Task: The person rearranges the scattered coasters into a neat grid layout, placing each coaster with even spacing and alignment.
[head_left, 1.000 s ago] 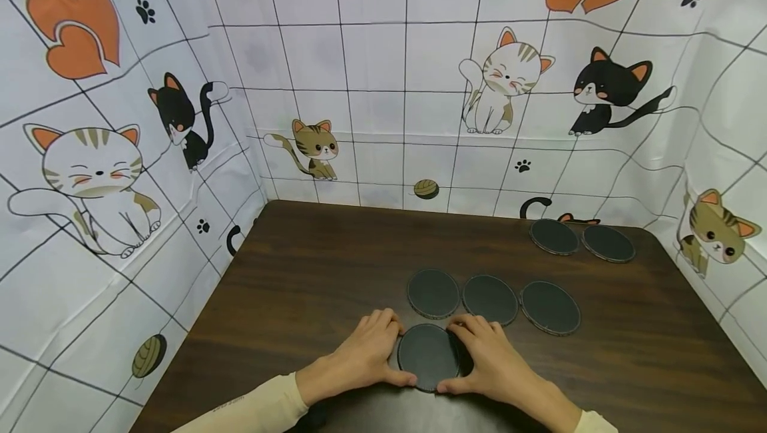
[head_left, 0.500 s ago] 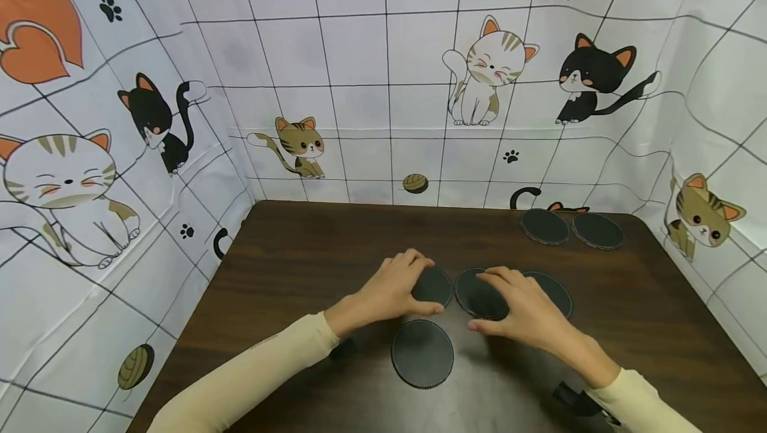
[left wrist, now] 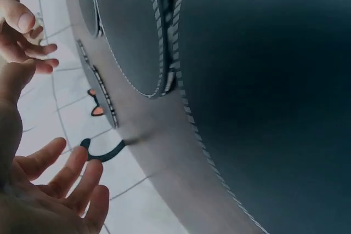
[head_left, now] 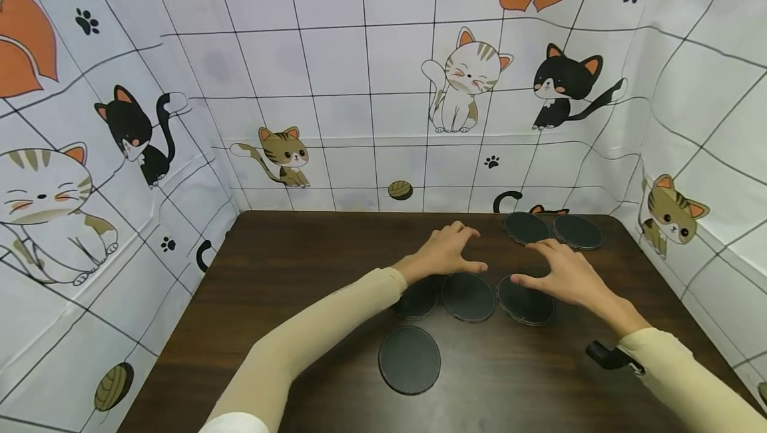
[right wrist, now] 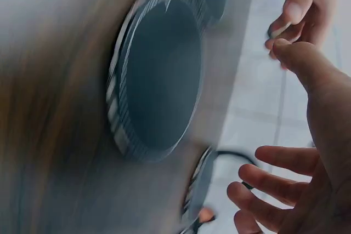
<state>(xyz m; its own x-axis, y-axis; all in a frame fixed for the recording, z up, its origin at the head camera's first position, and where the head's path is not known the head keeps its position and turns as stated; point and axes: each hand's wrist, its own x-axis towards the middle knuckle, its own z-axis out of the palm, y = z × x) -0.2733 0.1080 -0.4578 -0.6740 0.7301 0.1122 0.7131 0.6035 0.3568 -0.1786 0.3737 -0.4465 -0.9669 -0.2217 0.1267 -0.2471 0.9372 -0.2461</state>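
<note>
Dark round coasters with stitched rims lie flat on the brown table. A front coaster sits apart, nearest the person. Behind it is a row of three: a left coaster partly covered by the left forearm, a middle coaster and a right coaster. Over the back of the row reaches the left hand, fingers spread and holding nothing. The right hand is raised above the right coaster, thumb and fingers apart, also holding nothing. Both wrist views show loosely bent fingers around bare space.
At the back right edge lie two more coasters, a left one and a right one. The table meets a white cat-patterned sheet at its back and sides. A black device hangs at the right wrist.
Both hands have let go of the front coaster and moved forward and right, over the row toward the back pair. The head view has shifted slightly right. The coasters keep their arrangement.
</note>
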